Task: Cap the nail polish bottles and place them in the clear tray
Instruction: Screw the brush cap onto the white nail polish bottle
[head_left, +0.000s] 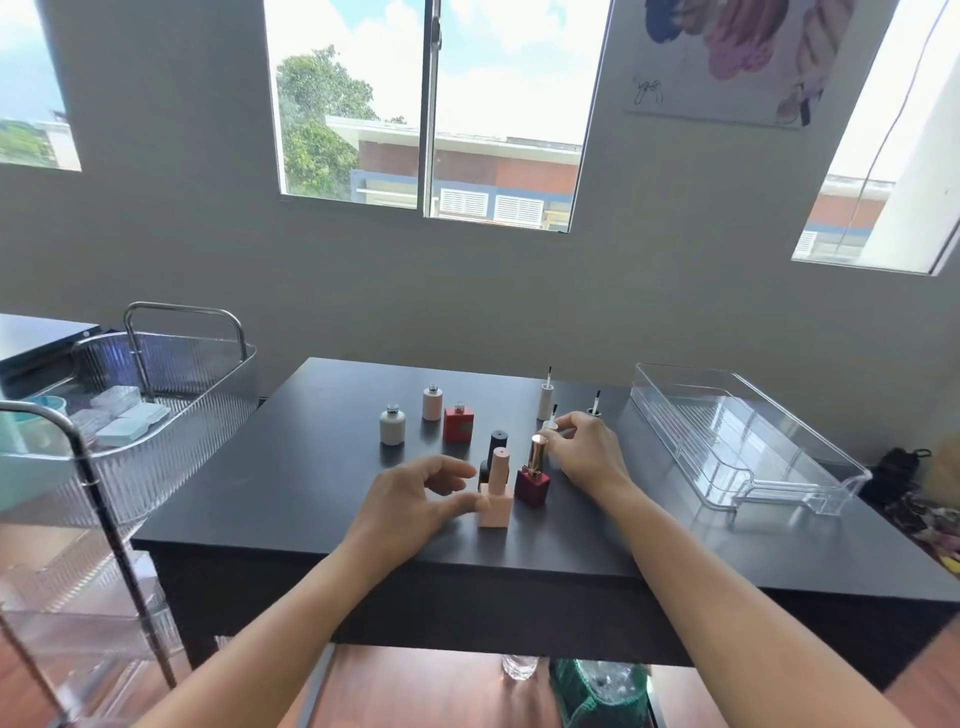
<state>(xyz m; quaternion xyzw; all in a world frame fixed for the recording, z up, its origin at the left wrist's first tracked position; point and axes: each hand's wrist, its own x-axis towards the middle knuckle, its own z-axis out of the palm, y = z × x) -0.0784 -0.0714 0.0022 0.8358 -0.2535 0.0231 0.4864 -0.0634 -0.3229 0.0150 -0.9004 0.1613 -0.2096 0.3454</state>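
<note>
We recorded six nail polish bottles on the dark table (291, 467), all of them outside the clear tray (753, 431), which stood at the table's right end, well apart from the bottles. Three bottles stood uncapped in a far group: the grey-white bottle (392, 426), the round pink bottle (432, 404) and the red square bottle (458, 423). Three capped bottles stood upright in a near group: the black-capped bottle (497, 440), the square pink bottle (496, 501) and the dark red bottle (532, 486) with its rose-gold cap. We noted the left hand (415, 501) just beside the square pink bottle, with its fingers loosely curved and a clear gap between thumb and fingers. The thumb tip lay at the bottle's left side; we could not confirm contact, and the hand enclosed nothing. We noted the right hand (589, 452) behind the dark red bottle, its fingertips pinching the small white cap (549, 426), whose brush pointed upward. The tall white cap (545, 400) and the black cap (595, 412) stood near it on the table, brushes upward. A ribbed clear cart (171, 374) stood left of the table.
</note>
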